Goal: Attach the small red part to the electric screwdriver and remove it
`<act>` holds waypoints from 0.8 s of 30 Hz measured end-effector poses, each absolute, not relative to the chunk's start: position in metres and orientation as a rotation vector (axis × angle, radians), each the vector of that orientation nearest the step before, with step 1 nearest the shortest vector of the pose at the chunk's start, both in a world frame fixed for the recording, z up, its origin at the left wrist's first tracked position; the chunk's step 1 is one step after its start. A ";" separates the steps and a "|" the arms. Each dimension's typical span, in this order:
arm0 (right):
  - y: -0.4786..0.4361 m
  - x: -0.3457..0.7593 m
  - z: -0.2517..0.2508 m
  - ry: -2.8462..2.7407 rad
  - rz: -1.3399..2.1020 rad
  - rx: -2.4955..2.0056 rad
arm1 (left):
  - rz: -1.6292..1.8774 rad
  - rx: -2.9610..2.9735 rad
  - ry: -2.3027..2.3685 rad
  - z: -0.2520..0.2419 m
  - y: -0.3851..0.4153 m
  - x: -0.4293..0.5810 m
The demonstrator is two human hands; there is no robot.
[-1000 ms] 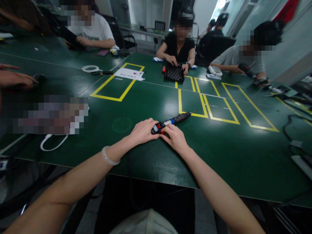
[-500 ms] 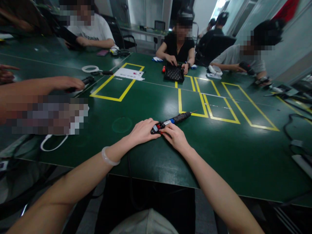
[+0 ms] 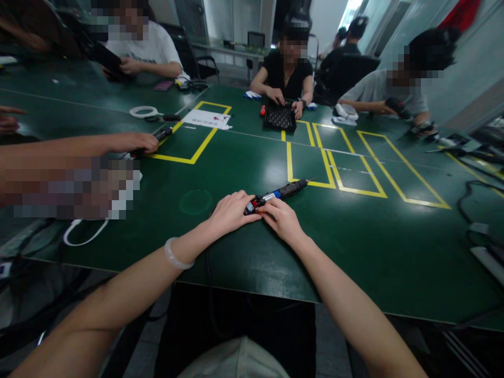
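Note:
An electric screwdriver with its casing opened lies slantwise on the green table, its thin bit pointing away to the right. Inside it I see a silver motor section, a blue band and red and white parts near the rear. My left hand is closed around the rear end, thumb and fingers on either side. The fingertips of my right hand are pinched together against the near side of the body, beside a small red bit. Exactly what they pinch is partly hidden.
Yellow tape rectangles mark the green table. On the left, a co-worker's hand holds a dark tool near a white sheet. Across the table, another person handles a black tray. Cables run along the right side.
The co-worker's arm on the left has reached further right with the dark tool. My hands and the electric screwdriver stay almost where they were; the view has shifted slightly.

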State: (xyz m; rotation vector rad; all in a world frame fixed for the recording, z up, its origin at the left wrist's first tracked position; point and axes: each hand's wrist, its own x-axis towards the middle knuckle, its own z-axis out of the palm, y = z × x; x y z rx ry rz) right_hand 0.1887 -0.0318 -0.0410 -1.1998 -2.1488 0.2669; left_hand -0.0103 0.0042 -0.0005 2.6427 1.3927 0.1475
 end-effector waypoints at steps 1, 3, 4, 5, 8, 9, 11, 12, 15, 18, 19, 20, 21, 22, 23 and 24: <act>-0.032 0.188 -0.041 -2.149 0.268 -1.205 | 0.144 2.648 1.403 -0.001 0.003 -0.009; -0.032 0.188 -0.039 -2.143 0.269 -1.218 | 0.135 2.656 1.413 -0.001 0.003 -0.009; -0.032 0.188 -0.039 -2.138 0.269 -1.225 | 0.132 2.659 1.414 -0.002 0.003 -0.009; -0.032 0.189 -0.038 -2.132 0.270 -1.230 | 0.130 2.661 1.413 -0.002 0.003 -0.009; -0.032 0.192 -0.038 -2.122 0.280 -1.241 | 0.126 2.670 1.416 -0.002 0.006 -0.011; -0.032 0.193 -0.037 -2.122 0.284 -1.247 | 0.123 2.673 1.426 -0.002 0.007 -0.012; -0.033 0.195 -0.037 -2.120 0.289 -1.267 | 0.118 2.682 1.456 -0.002 0.011 -0.016; -0.034 0.196 -0.037 -2.119 0.288 -1.278 | 0.113 2.689 1.475 -0.001 0.013 -0.018; -0.034 0.198 -0.035 -2.129 0.281 -1.307 | 0.095 2.711 1.547 -0.001 0.022 -0.028; -0.034 0.200 -0.035 -2.146 0.280 -1.315 | 0.074 2.710 1.660 0.000 0.034 -0.044; -0.034 0.200 -0.035 -2.149 0.280 -1.314 | 0.072 2.700 1.701 0.000 0.039 -0.050; -0.034 0.200 -0.035 -2.151 0.282 -1.311 | 0.070 2.681 1.748 0.000 0.044 -0.057; -0.034 0.201 -0.035 -2.152 0.285 -1.308 | 0.071 2.656 1.796 0.000 0.049 -0.065; -0.033 0.201 -0.036 -2.151 0.285 -1.307 | 0.068 2.623 1.846 0.000 0.055 -0.072; -0.033 0.201 -0.036 -2.149 0.285 -1.307 | 0.064 2.583 1.898 0.000 0.060 -0.080; -0.033 0.202 -0.036 -2.147 0.286 -1.308 | 0.060 2.540 1.953 0.001 0.065 -0.088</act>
